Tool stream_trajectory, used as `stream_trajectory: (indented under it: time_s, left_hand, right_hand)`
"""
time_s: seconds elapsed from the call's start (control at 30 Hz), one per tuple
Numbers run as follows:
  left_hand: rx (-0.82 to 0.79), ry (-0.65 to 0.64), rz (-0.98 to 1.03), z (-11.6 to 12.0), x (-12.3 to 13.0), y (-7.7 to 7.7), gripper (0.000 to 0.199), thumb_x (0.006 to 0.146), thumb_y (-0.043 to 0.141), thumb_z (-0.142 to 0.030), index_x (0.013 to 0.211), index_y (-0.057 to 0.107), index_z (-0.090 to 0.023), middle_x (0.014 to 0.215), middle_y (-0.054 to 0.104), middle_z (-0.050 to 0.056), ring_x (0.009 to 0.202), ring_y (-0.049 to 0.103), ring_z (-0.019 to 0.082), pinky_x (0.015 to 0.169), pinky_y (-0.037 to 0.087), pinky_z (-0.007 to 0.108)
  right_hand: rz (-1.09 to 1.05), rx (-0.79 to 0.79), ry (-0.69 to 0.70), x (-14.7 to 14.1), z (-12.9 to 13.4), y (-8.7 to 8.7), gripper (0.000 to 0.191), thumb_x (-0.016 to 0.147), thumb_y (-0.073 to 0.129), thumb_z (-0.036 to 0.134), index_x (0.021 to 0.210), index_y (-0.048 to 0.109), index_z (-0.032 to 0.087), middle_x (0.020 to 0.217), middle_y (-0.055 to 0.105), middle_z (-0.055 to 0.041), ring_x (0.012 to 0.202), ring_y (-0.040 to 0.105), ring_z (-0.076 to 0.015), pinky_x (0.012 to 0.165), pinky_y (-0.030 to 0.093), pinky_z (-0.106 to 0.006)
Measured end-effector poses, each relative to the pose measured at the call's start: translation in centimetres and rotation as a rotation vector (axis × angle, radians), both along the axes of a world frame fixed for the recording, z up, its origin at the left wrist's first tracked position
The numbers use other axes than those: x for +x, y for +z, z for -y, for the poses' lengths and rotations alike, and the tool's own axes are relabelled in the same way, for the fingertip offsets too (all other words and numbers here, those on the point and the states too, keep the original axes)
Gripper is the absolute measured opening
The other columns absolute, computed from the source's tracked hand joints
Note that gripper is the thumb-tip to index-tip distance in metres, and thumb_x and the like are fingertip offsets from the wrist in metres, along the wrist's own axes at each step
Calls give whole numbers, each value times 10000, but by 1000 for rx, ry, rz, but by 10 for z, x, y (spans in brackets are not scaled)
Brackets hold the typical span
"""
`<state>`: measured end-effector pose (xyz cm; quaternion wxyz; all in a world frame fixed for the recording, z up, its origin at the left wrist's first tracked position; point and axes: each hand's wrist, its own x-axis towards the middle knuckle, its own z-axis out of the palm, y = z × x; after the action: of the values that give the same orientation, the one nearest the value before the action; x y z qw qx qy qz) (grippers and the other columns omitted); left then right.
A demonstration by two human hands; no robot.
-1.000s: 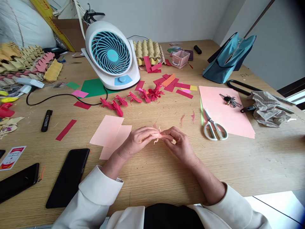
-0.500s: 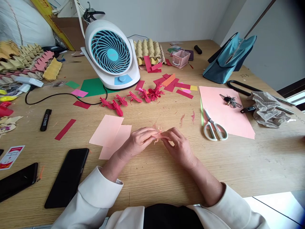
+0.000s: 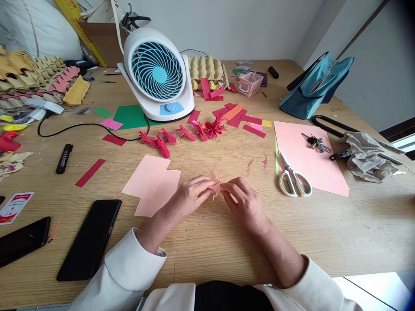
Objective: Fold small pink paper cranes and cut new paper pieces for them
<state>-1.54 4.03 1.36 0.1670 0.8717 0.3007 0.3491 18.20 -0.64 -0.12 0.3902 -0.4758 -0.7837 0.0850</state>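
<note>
Head view: we see the left hand point(image 3: 189, 193) and the right hand point(image 3: 248, 205) with thumbs and fingers pinched on one small peach piece point(image 3: 217, 187), folded paper with thin, frayed strips sticking out above and below. It sits between the fingertips, over the wooden table point(image 3: 207, 250) with its fine straight grain. Left of it we find two flat, smooth-edged pale sheets point(image 3: 145, 175), one overlapping the other. Beyond lie crumpled red flowers point(image 3: 163, 147) of creased, pointed paper, in front of the glossy plastic fan point(image 3: 158, 74) with its swirled grille. To the right, white-handled scissors point(image 3: 291, 172) rest partly on pink sheets point(image 3: 301, 166), their blades slightly spread, near metal keys point(image 3: 318, 144) and wrinkled grey cloth point(image 3: 366, 155).
</note>
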Motion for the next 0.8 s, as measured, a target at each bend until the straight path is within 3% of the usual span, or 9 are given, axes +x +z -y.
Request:
stream_trajectory:
  time_s: [0.13,0.3,0.53,0.67,0.8]
  left_hand:
    - [0,4,-5,3,1,1,173,912,576,-87,1040,654,-172,1050,723,70,977,693,171,846,566,281]
    - [-27,3,10,2,0,0,158,915,571,-92,1024,647,-179,1034,718,60,985,684,165,849,560,274]
    - [-42,-10,22,2,-1,-2,178,947,523,-113,1038,649,-200,1052,714,48,1036,666,156,913,538,283]
    - [3,-37,29,1,-2,-2,215,948,521,-103,1108,632,-194,1090,709,58,1074,658,157,944,541,289]
    - [69,-59,15,1,-3,-1,237,950,513,-94,1138,618,-194,1096,707,57,1076,656,156,941,556,296]
  right_hand:
    - [-12,-13,15,-1,1,2,210,961,527,134,1131,604,232,960,616,-71,819,622,-175,692,523,-298]
    - [-179,-90,61,-1,-1,5,219,946,538,113,1101,622,242,958,606,-57,851,627,-162,737,532,-286]
    - [-361,-203,14,1,-4,7,98,893,622,153,956,650,224,918,647,-35,847,635,-166,751,525,-297]
    - [-464,-363,5,2,-4,6,29,878,650,217,903,663,213,894,671,-38,826,652,-174,750,527,-312]
    - [-617,-567,10,2,-4,4,130,866,673,299,953,653,204,903,717,-61,828,683,-196,750,544,-333]
